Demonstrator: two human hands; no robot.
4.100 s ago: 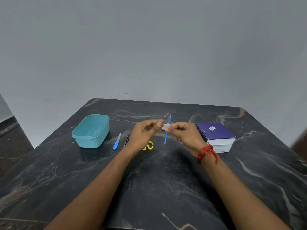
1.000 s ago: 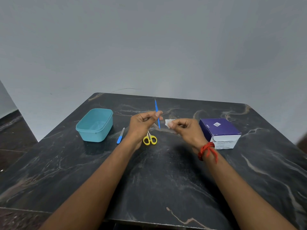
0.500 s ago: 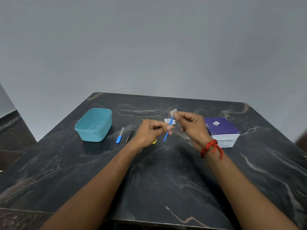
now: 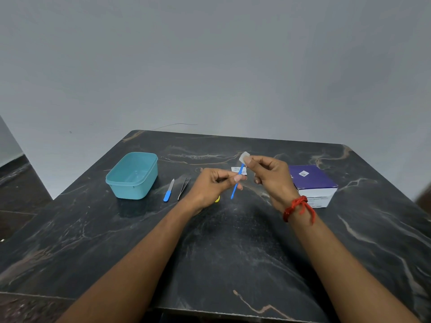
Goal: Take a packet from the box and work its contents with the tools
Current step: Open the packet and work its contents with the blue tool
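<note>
The right hand (image 4: 271, 178) is pinching a small white piece (image 4: 245, 156) by its lower edge between thumb and fingertips, holding it up over the middle of the desk (image 4: 233, 252), toward the far edge. The left hand (image 4: 217, 186) is gripping a thin blue stick (image 4: 235, 187), with its upper tip meeting the piece.

The hold on the piece is looking slight. If the stick is pushing too hard, the piece is likely to fold, tear or slip out of the pinch and drop onto the dark desk. The stick itself is being held near its middle, so it may be pivoting in the fingers rather than pressing cleanly. The left wrist is hovering right over the scissors (image 4: 217, 199) and could be nudging them.

Counting:
- one purple box (image 4: 312, 180), sitting toward the right edge
- one opened packet (image 4: 234, 169), lying flat behind the hands
- one white piece
- one blue stick
- one pair of tweezers (image 4: 183, 188)
- one blue-handled file (image 4: 168, 194) just beside them
- one pair of scissors, showing only a yellow bit
- one teal tub (image 4: 130, 190), standing toward the far left corner
- two hands
</note>
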